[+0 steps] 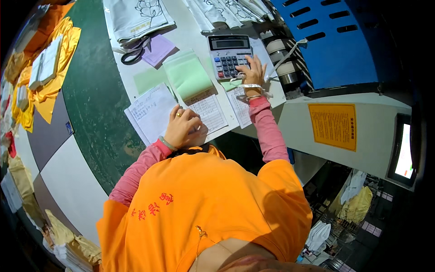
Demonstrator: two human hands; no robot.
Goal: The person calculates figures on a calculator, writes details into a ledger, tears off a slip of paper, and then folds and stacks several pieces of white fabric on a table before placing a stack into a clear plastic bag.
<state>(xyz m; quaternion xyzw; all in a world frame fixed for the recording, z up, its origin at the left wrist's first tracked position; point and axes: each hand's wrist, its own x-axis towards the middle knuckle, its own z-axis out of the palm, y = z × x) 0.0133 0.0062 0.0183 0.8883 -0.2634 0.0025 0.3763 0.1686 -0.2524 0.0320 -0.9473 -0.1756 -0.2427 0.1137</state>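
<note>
My right hand (253, 77) is over the lower right of a grey desk calculator (229, 56), with its fingers apart and fingertips at the keys. A white strip is looped round that wrist. My left hand (183, 126) rests between a handwritten notebook page (152, 111) and a printed form (209, 113), its fingers curled. What those fingers hold, if anything, is hidden. A pad of pale green slips (187, 75) lies folded open between my hands. Farther left are a purple paper (158, 50) and black-handled scissors (135, 51).
The white table (124, 75) carries folded white printed cloths (138, 18) at its far side. A blue slotted panel (326, 45) and a grey machine housing (290, 118) with a lit screen (403, 149) stand at the right. Orange cloth bundles (54, 50) lie far left.
</note>
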